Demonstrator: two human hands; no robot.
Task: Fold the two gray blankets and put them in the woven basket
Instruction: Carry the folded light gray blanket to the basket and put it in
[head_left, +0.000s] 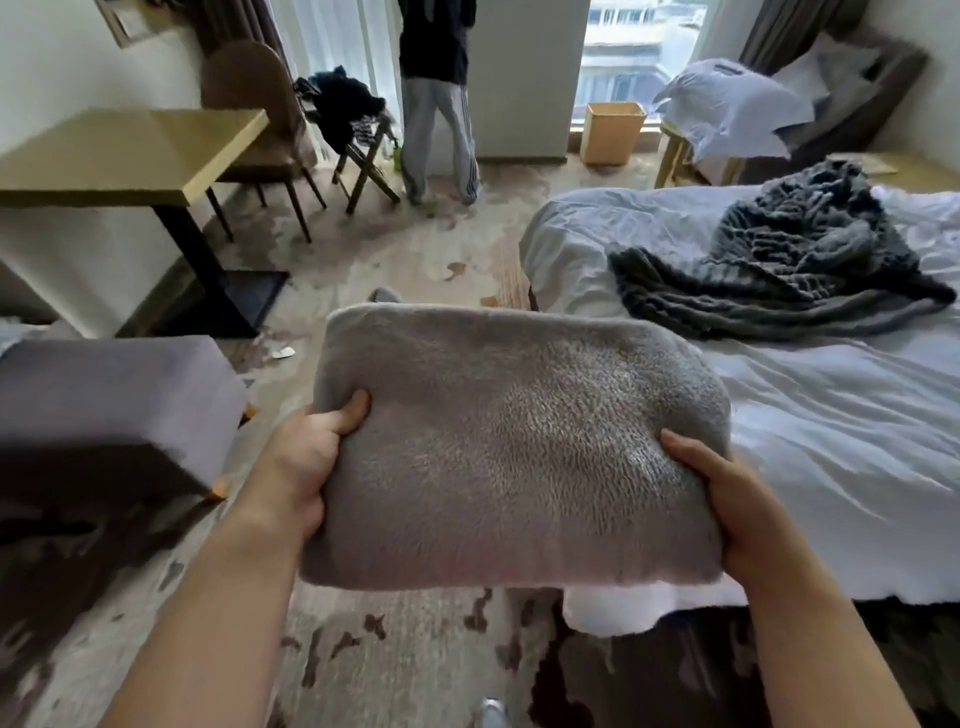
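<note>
Sitting between 2 hands, a folded blanket (519, 447) is held up in the air over the carpet (405, 660). It is light gray and fluffy, and it is folded into a thick, flat pad. The left hand (306, 467) is clamped on the left side of the pad. Its thumb is pressed on top and its fingers are hidden under the cloth. The right hand (727, 499) is clamped on the right side in the same way, with the thumb on top and the fingers tucked out of sight below.

A dark blanket (789, 265) is seen on the bed (831, 415) to the right. It is not folded. It is left in a messy heap on the white sheet, well apart from the hands.

A tan bin (613, 132) is set on the floor by the window (623, 52), far from the folded blanket. It cannot be told from here what it is made of.

A desk (130, 150) is placed by the left wall, with a brown chair (254, 104) behind it. A gray footstool (114, 400) is found low on the left. A person (441, 104) is seen standing at the window, near a small folding stand (363, 161) piled with dark clothes.
</note>
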